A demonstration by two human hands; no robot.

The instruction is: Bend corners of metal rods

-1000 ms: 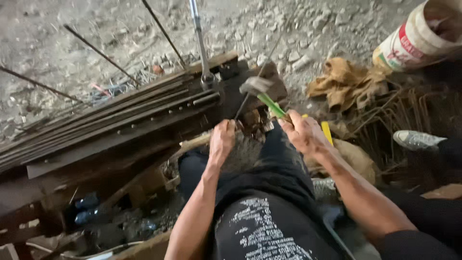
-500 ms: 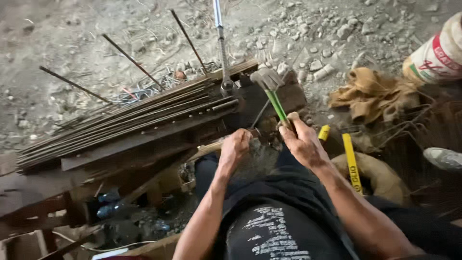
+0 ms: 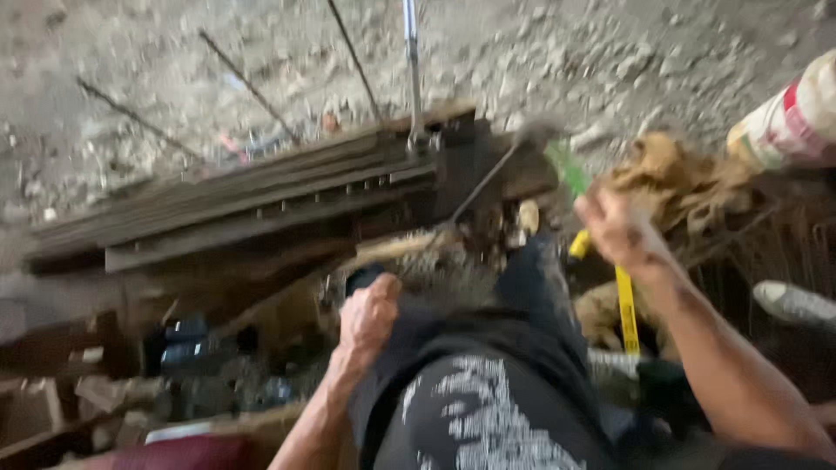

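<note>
Right hand (image 3: 620, 228) clamped on green-handled hammer (image 3: 557, 161), long axis running up-left, blurred head toward frame top centre. Left hand (image 3: 368, 311) fisted, contents unclear, low centre near the thin rod (image 3: 484, 181) slanting up-right. Hands well apart.

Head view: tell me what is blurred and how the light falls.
Head view: the right hand and green-handled hammer are smeared by motion; the left hand and steel bars are soft too; flat daylight on the gravel ground, no glare; deep shadow under the bench.
</note>
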